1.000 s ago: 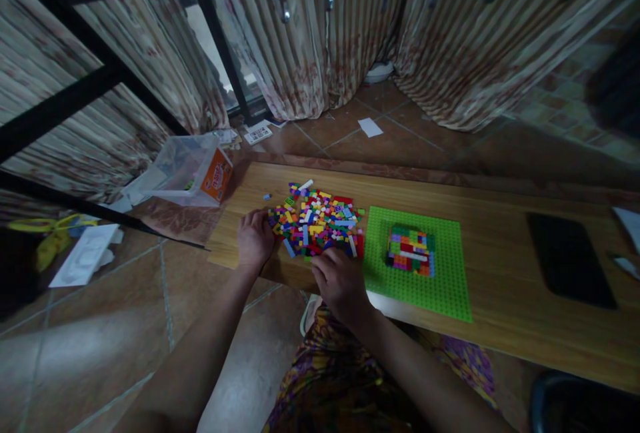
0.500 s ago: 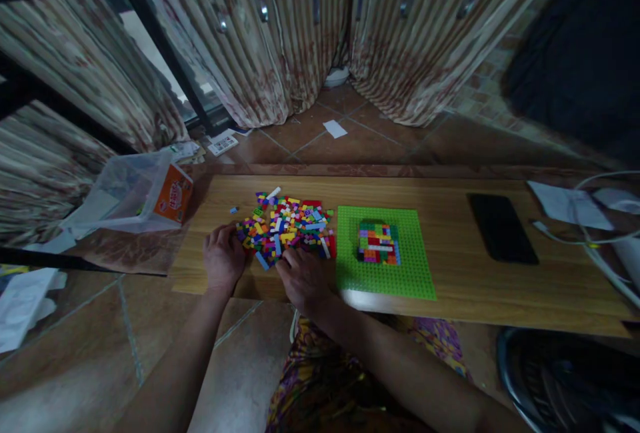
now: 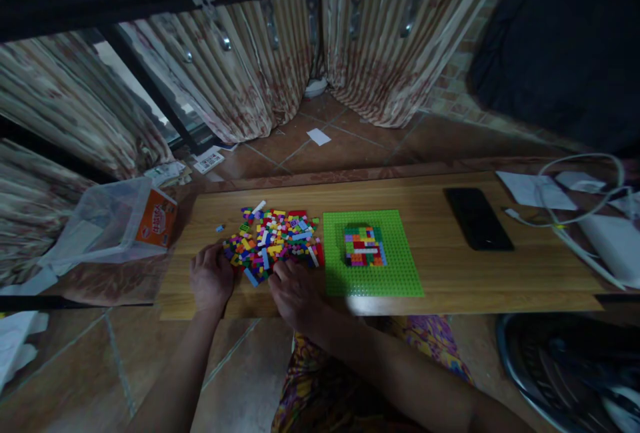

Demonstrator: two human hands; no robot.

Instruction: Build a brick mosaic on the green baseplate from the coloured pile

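Right hand (image 3: 295,291) rests knuckles-up at the near edge of the loose brick pile (image 3: 273,241), fingers curled into the bricks; can't tell if they pinch one. Left hand (image 3: 211,278) lies palm-down touching the pile's left edge, fingers loosely bent, nothing visibly held. Pile sits on a low wooden table (image 3: 450,279), just left of a green baseplate (image 3: 395,273) carrying a small multicolour brick build (image 3: 364,246). Black phone (image 3: 477,218) lies farther right, white cable (image 3: 575,233) and papers beyond. Clear plastic tub (image 3: 113,219) lies tipped off the table's left end. Terracotta tile floor (image 3: 350,146), striped curtains (image 3: 260,66) behind.
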